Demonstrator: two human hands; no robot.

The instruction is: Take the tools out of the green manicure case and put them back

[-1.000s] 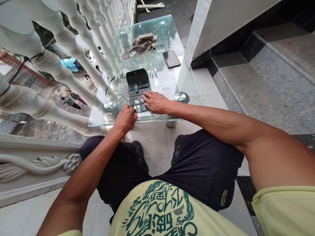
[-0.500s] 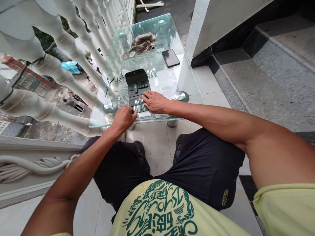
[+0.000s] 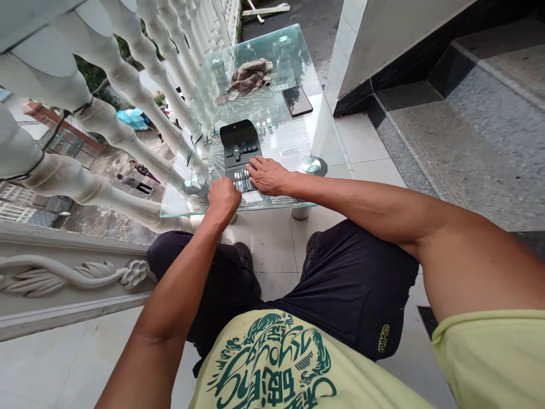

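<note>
A black open tool case (image 3: 239,146) lies on a glass table (image 3: 293,142) in front of me. Its near half holds several small metal tools (image 3: 242,180) side by side. My left hand (image 3: 223,197) is curled at the case's near left corner, fingers closed on something I cannot make out. My right hand (image 3: 267,175) lies on the case's right edge, fingers stretched over the metal tools.
Small scissors (image 3: 208,140) and loose metal clippers (image 3: 264,126) lie beside the case. A black phone (image 3: 297,100) and a crumpled brown cloth (image 3: 252,74) sit farther back. White balusters (image 3: 128,74) stand left; a dark stone step (image 3: 426,108) rises right.
My left hand has shifted slightly right and inward, toward the case's near corner. The right hand stays on the case. The view has drifted a little.
</note>
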